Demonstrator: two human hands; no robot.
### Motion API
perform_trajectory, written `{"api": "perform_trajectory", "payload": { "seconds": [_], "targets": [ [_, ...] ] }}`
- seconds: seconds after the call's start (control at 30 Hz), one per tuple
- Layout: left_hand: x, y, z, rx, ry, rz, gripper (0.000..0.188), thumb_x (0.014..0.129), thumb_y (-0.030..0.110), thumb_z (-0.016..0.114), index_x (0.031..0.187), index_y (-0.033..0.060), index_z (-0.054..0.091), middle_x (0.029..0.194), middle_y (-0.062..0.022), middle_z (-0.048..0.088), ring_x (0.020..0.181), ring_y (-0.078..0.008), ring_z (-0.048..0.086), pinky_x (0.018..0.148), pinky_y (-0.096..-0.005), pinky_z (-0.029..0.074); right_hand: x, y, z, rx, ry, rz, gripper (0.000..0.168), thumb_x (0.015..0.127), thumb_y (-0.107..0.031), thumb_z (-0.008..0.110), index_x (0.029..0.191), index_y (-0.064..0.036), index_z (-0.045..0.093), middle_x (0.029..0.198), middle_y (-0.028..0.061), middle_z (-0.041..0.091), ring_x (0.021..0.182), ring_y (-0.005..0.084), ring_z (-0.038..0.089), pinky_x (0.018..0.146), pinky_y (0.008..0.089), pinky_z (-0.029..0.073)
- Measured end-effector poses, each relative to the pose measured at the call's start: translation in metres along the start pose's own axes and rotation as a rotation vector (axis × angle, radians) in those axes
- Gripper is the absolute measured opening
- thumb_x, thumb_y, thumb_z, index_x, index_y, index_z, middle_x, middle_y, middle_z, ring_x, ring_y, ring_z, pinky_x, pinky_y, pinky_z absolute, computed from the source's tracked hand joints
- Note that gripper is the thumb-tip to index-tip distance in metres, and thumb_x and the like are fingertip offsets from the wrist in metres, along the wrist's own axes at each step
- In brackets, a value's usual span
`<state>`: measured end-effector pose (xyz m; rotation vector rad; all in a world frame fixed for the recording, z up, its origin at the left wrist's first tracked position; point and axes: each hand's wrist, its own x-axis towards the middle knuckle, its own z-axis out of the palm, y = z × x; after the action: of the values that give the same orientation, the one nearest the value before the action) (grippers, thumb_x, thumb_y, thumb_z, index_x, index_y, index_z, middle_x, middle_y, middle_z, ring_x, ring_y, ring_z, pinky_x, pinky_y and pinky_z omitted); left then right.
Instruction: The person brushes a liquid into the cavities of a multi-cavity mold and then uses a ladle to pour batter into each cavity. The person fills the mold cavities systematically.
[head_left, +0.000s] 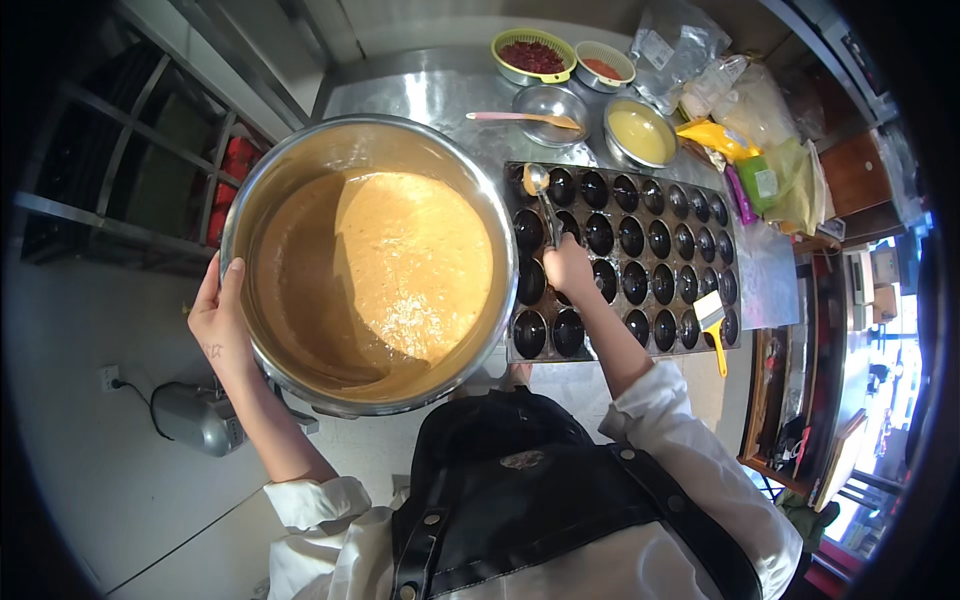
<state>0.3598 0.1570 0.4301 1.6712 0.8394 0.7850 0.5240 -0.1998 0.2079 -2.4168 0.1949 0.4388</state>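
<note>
A large steel mixing bowl (244, 360) of light brown batter (412, 262) stands left of a dark mould tray (622, 289) with rows of round cavities. My left hand (223, 319) grips the bowl's left rim, thumb over the edge. In my right hand (568, 264) is the handle of a metal scoop (535, 180); its batter-coated head is over the tray's upper left corner. The visible cavities look dark and glossy. Across the tray's lower right edge lies a yellow-handled brush (712, 322) with pale bristles.
Behind the tray are a steel bowl (534, 127) with a pink-handled spatula (517, 116) across it, a bowl of yellow liquid (641, 135), a green-rimmed basket (525, 36) of dark red pieces and a smaller basket (611, 54). Plastic packages (765, 172) crowd the right; a metal rack (112, 161) is left.
</note>
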Motion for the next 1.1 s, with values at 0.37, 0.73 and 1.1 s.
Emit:
{"api": "perform_trajectory", "payload": {
  "seconds": [0.37,0.73,1.1],
  "targets": [
    [0.000,0.006,0.008,0.033,-0.004,-0.003,0.047,0.089,0.017,0.070,0.128,-0.0056,0.057,0.101,-0.0077,0.070,0.089,-0.0078,0.062,0.080,-0.0201,0.048,0.023,-0.001,-0.041,0.612,-0.322,0.170,0.025,0.091,-0.019,0.052,0.106,0.000,0.052,0.078,0.0124,0.065,0.056,0.0227,0.064,0.048,0.0356,0.055],
    [-0.031,0.006,0.019,-0.058,0.041,0.033,0.048,0.086,0.020,0.073,0.123,-0.0077,0.060,0.099,-0.0073,0.070,0.086,-0.0084,0.062,0.079,-0.0207,0.048,-0.082,-0.102,-0.167,-0.153,-1.023,-0.408,0.048,0.079,-0.004,0.051,0.127,-0.003,0.055,0.074,0.0101,0.067,0.060,0.0162,0.065,0.055,0.0276,0.050],
    [-0.040,-0.003,0.035,0.019,0.096,0.124,0.040,0.084,0.026,0.071,0.115,0.0006,0.067,0.100,-0.0152,0.072,0.091,-0.0173,0.069,0.087,-0.0275,0.049,-0.164,-0.122,-0.139,-0.934,-0.786,-0.906,0.039,0.080,-0.010,0.050,0.117,-0.001,0.059,0.074,0.0180,0.066,0.071,0.0348,0.067,0.066,0.0443,0.053]
  ]
}}
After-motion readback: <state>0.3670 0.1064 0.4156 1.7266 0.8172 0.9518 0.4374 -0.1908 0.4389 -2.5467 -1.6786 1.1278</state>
